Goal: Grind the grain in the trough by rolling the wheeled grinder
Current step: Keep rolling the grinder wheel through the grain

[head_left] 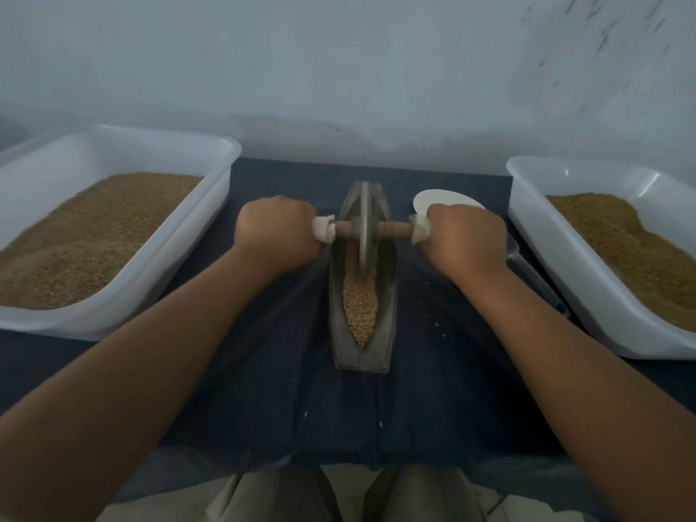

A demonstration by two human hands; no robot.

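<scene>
A narrow boat-shaped metal trough (388,303) lies lengthwise on the dark cloth in front of me, its near half filled with tan grain (360,301). The wheeled grinder (364,227), a thin metal disc on a wooden axle, stands in the far half of the trough. My left hand (277,233) grips the cloth-wrapped left end of the axle. My right hand (467,239) grips the wrapped right end. Both fists hide the handle ends.
A white tub (180,235) of brown grain sits at the left and another white tub (557,250) at the right. A white disc (437,199) lies behind my right hand. A clear scoop (534,273) rests beside the right tub. A wall stands close behind.
</scene>
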